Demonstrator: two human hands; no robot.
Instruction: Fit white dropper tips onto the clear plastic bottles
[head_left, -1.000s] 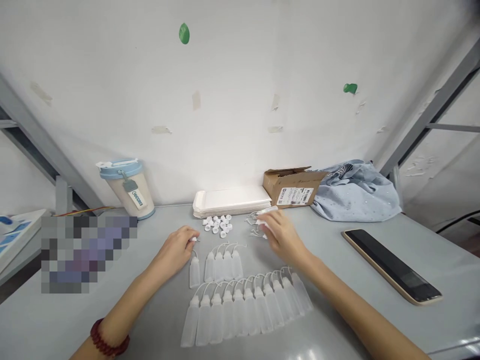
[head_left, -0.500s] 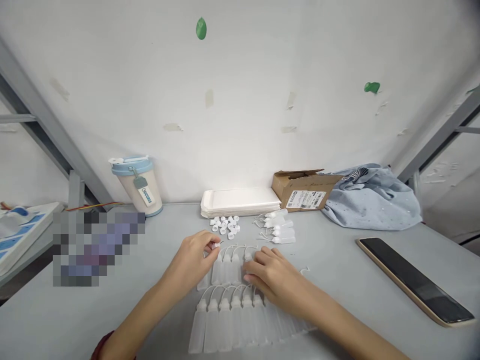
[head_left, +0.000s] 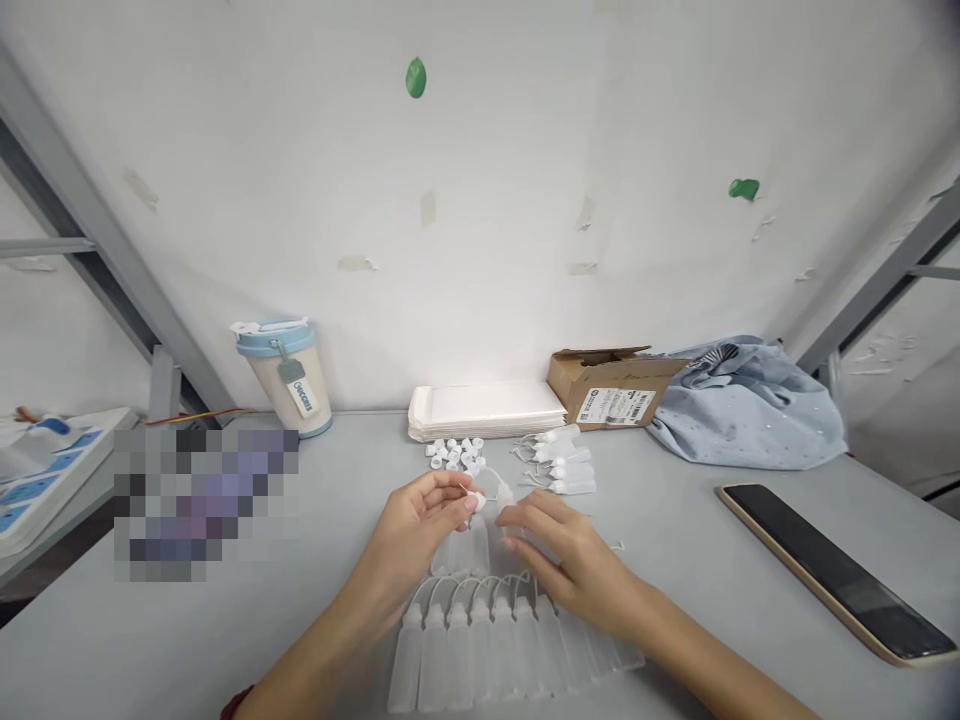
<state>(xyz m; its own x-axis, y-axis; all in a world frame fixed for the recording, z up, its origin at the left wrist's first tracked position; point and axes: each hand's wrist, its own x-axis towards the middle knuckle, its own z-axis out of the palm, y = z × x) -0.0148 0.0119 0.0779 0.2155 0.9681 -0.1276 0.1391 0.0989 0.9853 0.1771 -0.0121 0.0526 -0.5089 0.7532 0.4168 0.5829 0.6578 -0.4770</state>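
Note:
Between thumb and fingers, my left hand pinches a small white cap, held up over the table. My right hand grips a translucent squeeze bottle with a thin curved tube at its top, just right of the cap. Cap and bottle top are close together; whether they touch I cannot tell. Below the hands lies a row of similar bottles with bent tubes, partly covered by my right hand and forearm. A few more bottles lie behind that row.
Several loose white caps lie beyond my hands, with another bottle pile to their right. Against the wall are white envelopes, a cardboard box and blue cloth. A tumbler stands left; a phone lies right.
My left hand has moved right with the cap, towards my right hand. The right hand has lifted a bottle from the back row. The view has shifted slightly.

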